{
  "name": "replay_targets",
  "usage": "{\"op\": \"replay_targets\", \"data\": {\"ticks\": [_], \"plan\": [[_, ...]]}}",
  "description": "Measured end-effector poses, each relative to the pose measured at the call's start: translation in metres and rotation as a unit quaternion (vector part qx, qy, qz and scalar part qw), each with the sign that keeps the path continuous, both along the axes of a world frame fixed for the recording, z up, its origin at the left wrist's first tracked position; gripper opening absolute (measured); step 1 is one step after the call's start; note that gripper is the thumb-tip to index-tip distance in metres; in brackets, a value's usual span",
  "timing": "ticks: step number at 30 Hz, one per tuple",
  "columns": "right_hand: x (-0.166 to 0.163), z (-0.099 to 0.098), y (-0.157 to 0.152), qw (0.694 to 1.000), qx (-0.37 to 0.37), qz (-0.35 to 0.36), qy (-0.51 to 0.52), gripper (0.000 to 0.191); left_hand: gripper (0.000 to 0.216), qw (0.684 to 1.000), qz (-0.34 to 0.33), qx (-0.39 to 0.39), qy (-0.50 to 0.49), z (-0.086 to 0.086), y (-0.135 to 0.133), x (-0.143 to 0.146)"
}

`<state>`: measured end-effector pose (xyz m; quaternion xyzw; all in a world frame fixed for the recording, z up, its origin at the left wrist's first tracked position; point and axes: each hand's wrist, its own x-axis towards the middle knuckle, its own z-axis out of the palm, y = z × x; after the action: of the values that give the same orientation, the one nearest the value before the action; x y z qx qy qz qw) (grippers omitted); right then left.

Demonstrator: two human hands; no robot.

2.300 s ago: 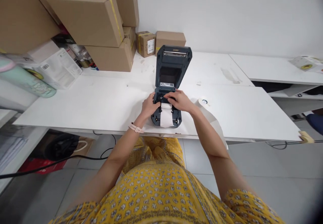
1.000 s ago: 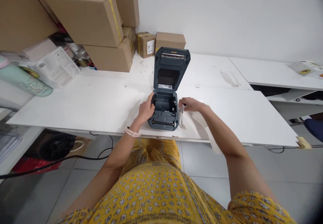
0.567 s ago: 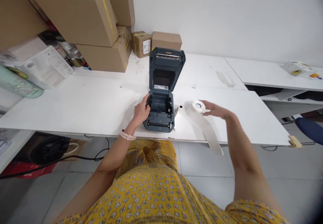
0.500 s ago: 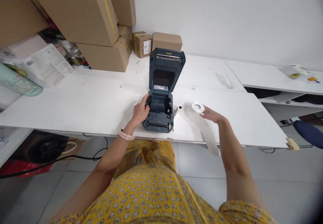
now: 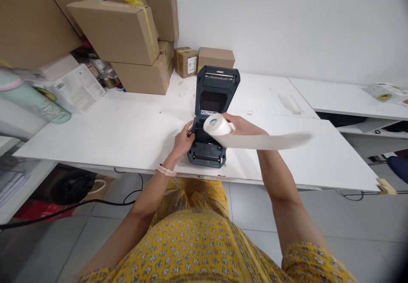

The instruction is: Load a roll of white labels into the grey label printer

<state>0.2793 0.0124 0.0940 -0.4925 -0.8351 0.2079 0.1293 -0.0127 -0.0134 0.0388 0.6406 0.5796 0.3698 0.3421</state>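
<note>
A dark blue-grey label printer [image 5: 206,162] stands on the white table with its lid [image 5: 200,91] raised. My left hand [image 5: 184,141] grips the left side of its base, fingers bent over the edge. Held above the printer's right side is a white label roll [image 5: 218,125], its round end turned toward the left. My right hand [image 5: 245,126] is closed around the roll from the right. A loose strip [image 5: 274,142] of the roll trails out to the right, over my right forearm. The roll hides part of the printer's inner compartment.
Cardboard boxes [image 5: 117,32] are stacked at the back left, with two smaller boxes [image 5: 216,57] behind the printer. A mint-green bottle [image 5: 47,104] and a white box [image 5: 73,88] lie at the left. The table's front edge [image 5: 105,168] runs close to my body.
My right hand has carried the label roll left and up, from beside the printer to over it. The strip that hung past the table edge now swings out rightward. My left hand stays at the printer.
</note>
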Motion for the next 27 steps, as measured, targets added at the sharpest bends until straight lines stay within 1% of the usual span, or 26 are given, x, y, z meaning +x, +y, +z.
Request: {"op": "replay_targets", "data": {"ticks": [2,4,6,8,11,15,20,22,24,27], "plan": [[-0.036,0.019,0.010,0.997,0.025,0.038,-0.069,0.069,0.063,1.000,-0.001,-0.001,0.010,0.003,-0.002,0.000],[-0.065,0.034,0.017,0.990,0.032,0.064,-0.124,0.069,0.064,1.000,-0.003,-0.001,0.019,0.006,-0.004,0.000],[-0.081,0.043,0.021,0.984,0.031,0.074,-0.157,0.068,0.064,1.000,-0.004,-0.001,0.025,0.007,-0.005,0.001],[-0.086,0.045,0.022,0.981,0.032,0.074,-0.175,0.068,0.063,1.000,-0.009,-0.002,0.026,0.009,-0.005,0.001],[-0.086,0.044,0.020,0.976,0.031,0.072,-0.204,0.068,0.063,0.999,-0.015,-0.004,0.030,0.009,-0.006,0.000],[-0.094,0.041,0.020,0.964,0.003,0.080,-0.252,0.069,0.064,0.999,-0.018,0.001,0.045,0.008,-0.005,0.000],[-0.106,0.026,0.030,0.954,-0.026,0.075,-0.289,0.075,0.065,0.998,-0.019,0.009,0.059,0.007,-0.004,0.000],[-0.104,0.018,0.029,0.957,-0.034,0.069,-0.279,0.078,0.064,0.998,-0.015,0.009,0.058,0.007,-0.004,0.000],[-0.098,0.010,0.019,0.969,-0.006,0.059,-0.238,0.077,0.063,0.999,-0.012,0.007,0.052,0.006,-0.004,0.000],[-0.088,-0.002,-0.016,0.987,0.076,0.058,-0.126,0.059,0.062,0.999,-0.013,0.008,0.031,0.006,-0.005,0.001]]}}
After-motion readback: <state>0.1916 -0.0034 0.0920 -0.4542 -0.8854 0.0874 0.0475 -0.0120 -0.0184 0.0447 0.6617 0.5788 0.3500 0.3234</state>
